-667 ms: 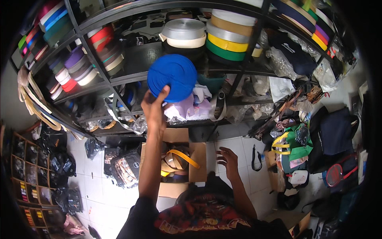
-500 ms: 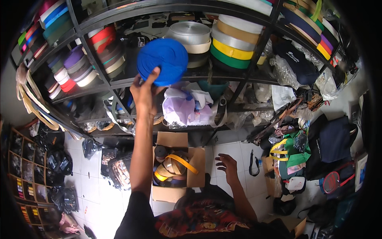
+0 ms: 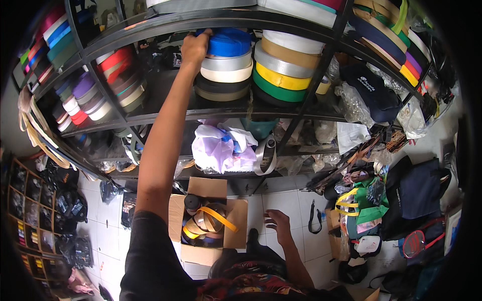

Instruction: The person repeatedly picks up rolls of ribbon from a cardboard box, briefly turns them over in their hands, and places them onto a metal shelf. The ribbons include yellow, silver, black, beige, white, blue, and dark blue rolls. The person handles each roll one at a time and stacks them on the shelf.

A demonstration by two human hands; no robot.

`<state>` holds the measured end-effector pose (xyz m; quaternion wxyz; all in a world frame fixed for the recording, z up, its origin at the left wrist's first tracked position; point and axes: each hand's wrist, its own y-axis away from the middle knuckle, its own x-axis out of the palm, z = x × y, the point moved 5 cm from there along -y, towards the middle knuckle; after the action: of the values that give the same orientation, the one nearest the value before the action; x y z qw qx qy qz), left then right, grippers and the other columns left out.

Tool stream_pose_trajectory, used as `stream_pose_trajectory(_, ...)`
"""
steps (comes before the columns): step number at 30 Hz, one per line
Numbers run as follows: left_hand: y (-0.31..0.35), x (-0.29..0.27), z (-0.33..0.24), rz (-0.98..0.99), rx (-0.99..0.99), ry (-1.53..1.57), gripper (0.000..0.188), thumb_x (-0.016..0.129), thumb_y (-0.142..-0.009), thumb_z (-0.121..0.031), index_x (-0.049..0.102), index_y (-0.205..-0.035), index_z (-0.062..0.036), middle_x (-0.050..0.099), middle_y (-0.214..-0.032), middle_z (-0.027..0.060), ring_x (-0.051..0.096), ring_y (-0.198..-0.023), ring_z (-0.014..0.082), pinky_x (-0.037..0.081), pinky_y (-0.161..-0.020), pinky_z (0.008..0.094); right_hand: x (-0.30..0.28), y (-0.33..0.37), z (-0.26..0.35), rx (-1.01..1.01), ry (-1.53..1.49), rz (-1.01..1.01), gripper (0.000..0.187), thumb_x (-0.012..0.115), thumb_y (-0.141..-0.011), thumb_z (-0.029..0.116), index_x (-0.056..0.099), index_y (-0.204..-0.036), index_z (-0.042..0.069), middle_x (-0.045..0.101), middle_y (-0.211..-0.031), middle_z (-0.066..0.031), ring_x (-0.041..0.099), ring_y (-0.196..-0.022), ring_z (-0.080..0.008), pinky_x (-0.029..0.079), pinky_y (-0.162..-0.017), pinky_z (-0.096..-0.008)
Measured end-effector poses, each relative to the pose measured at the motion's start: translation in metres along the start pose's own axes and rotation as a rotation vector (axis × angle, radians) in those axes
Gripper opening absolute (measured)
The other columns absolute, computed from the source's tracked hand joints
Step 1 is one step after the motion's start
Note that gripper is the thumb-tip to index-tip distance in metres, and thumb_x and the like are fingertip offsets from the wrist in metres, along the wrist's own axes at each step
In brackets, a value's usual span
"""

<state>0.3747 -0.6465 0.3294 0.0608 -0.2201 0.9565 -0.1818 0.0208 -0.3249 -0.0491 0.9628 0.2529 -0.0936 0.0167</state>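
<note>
My left hand (image 3: 195, 49) grips the left edge of a blue roll of webbing (image 3: 228, 42), which sits on top of a stack on the shelf. Under it are a silver-grey roll (image 3: 227, 63), a cream roll (image 3: 227, 73) and darker rolls (image 3: 222, 91). Some of the fingers are hidden behind the blue roll. Low on the right, my right hand (image 3: 277, 223) hangs over the tiled floor, holding nothing, its fingers apart and loosely bent. Between my arms stands an open cardboard box (image 3: 236, 215) with a yellow-orange strap (image 3: 221, 218) and several rolls inside.
The black metal shelf (image 3: 165, 116) spans the view, with another stack topped by a white roll (image 3: 296, 42) on the right. Lilac plastic wrapping (image 3: 218, 148) lies on the lower shelf. Bags and a green tote (image 3: 374, 204) crowd the right floor; a thread rack (image 3: 35, 215) stands left.
My left hand has moved up and forward with the blue roll, from in front of the shelf onto the stack. The roll has gone from tilted to lying flat. My right hand stays low.
</note>
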Motion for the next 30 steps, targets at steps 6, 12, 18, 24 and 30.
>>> stream_pose_trajectory(6,0.006,0.011,-0.003,-0.267,0.096,-0.821,0.077,0.054,-0.082,-0.055,0.059,-0.122,0.0111,0.052,-0.131,0.0345,0.045,-0.13,0.042,0.031,-0.111,0.0396,-0.021,-0.006,-0.013,0.02,-0.001,-0.024,0.033,0.061,-0.091,0.026,0.063,-0.114,0.002,0.07,-0.102,-0.0104,0.065,-0.084,-0.0194,0.051,-0.075,-0.0324)
stream_pose_trajectory(12,-0.007,0.012,0.031,-0.095,0.041,-0.037,0.084,0.053,-0.087,-0.059,0.044,-0.135,0.0091,0.048,-0.137,0.034,0.046,-0.13,0.0425,0.032,-0.109,0.0404,-0.009,-0.014,-0.012,0.043,-0.008,0.031,0.028,0.06,-0.092,0.024,0.064,-0.111,0.003,0.07,-0.1,-0.0094,0.065,-0.081,-0.0174,0.051,-0.072,-0.0307)
stream_pose_trajectory(18,0.012,0.03,0.014,0.024,-0.149,-0.026,0.086,0.04,-0.093,-0.065,0.041,-0.139,0.0088,0.046,-0.141,0.0309,0.042,-0.134,0.04,0.031,-0.111,0.0402,-0.008,-0.023,-0.009,0.05,0.0,0.027,0.025,0.06,-0.093,0.022,0.065,-0.11,0.005,0.071,-0.1,-0.0087,0.065,-0.078,-0.0152,0.051,-0.069,-0.0289)
stream_pose_trajectory(24,-0.013,-0.014,0.043,-0.2,0.131,-0.292,0.081,0.04,-0.094,-0.065,0.042,-0.142,0.0009,0.058,-0.123,0.0293,0.055,-0.12,0.0392,0.041,-0.1,0.0433,0.018,-0.026,-0.005,0.042,0.094,0.126,0.03,0.059,-0.093,0.029,0.064,-0.112,0.006,0.07,-0.101,-0.0061,0.065,-0.083,-0.016,0.05,-0.074,-0.0301)
stream_pose_trajectory(30,0.119,-0.065,0.046,-0.06,0.25,-0.206,0.057,0.05,-0.097,-0.049,0.054,-0.127,-0.0015,0.064,-0.116,0.0202,0.059,-0.111,0.0274,0.043,-0.096,0.0376,0.023,-0.018,-0.023,0.102,0.148,0.144,0.03,0.06,-0.094,0.028,0.065,-0.112,0.005,0.071,-0.1,-0.0068,0.065,-0.079,-0.0138,0.05,-0.071,-0.0276)
